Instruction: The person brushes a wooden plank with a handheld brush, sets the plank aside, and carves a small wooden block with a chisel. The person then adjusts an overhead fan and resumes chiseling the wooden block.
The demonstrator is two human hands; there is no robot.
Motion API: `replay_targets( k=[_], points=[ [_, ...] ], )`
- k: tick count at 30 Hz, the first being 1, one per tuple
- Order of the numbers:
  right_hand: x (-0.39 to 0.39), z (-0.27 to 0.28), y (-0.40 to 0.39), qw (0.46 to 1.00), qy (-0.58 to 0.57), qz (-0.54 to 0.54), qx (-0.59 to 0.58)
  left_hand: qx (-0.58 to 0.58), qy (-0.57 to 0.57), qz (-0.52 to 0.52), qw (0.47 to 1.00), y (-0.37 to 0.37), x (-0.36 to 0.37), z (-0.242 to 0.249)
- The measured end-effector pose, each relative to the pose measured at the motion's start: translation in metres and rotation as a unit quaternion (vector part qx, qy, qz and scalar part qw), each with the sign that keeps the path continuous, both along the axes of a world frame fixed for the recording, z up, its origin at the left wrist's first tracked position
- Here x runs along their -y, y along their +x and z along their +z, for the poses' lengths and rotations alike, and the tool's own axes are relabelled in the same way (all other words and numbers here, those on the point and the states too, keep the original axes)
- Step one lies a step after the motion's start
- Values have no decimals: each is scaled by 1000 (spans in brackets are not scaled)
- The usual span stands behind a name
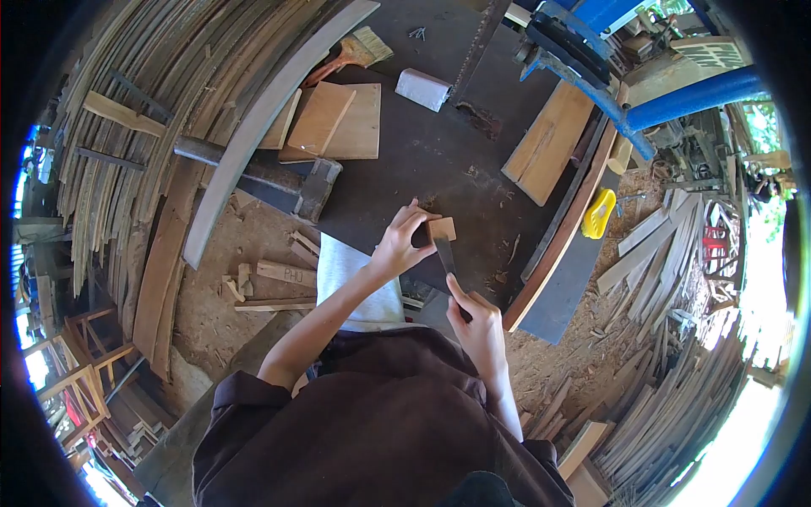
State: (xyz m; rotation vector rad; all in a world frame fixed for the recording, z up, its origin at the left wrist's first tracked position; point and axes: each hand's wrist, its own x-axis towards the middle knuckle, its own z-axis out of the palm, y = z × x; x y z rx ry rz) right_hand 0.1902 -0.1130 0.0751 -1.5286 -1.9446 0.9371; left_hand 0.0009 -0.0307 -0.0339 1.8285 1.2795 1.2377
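Note:
My left hand is closed on a small wooden block, thumb and fingers on its left side, low over the dark workbench. My right hand grips a flat, dark metal tool, its handle hidden in the fist. The tool's narrow blade points up and left, its far end overlapping the near side of the block. Whether it is a file or a chisel I cannot tell.
A hammer, thin boards, a paintbrush, a pale block and a saw blade lie on the bench. To the right are a plank, a yellow object and a blue metal frame.

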Motion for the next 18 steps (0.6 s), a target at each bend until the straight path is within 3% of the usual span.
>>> replay_targets(
  k=[18],
  points=[
    [2,-8,1,1000,17,1,8,7,10,2,1000,0,0,-2]
  ],
)
